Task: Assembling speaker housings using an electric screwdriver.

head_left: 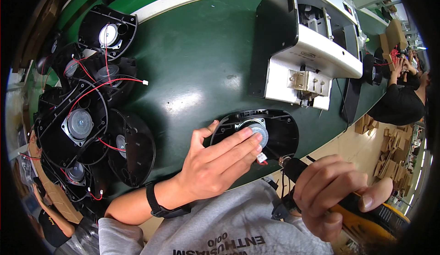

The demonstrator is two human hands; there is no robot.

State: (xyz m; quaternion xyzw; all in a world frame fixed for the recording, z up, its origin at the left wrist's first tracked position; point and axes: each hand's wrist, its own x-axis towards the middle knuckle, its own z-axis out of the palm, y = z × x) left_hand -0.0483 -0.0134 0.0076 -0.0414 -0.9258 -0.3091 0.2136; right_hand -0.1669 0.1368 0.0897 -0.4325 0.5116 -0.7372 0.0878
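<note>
My left hand (219, 165) lies with outstretched fingers over a round speaker (260, 133) seated in a black plastic housing (284, 129). The fingertips touch the speaker's metal back, and the thumb reaches to the housing's left rim. A small white connector (261, 157) with a red wire shows just below the fingertips. In my right hand (332, 191) is a black and orange electric screwdriver (295, 168), its fingers wrapped round the body. The metal nose of the tool points at the housing's lower right edge; where the bit ends is hard to make out.
On the green bench (197, 49), several black housings with speakers (78, 124) and red wires are heaped at left. A metal-cased machine (316, 49) stands at the back right. Another person (401, 101) works at far right, near cardboard boxes (394, 37). Another person's arm (57, 213) shows at lower left.
</note>
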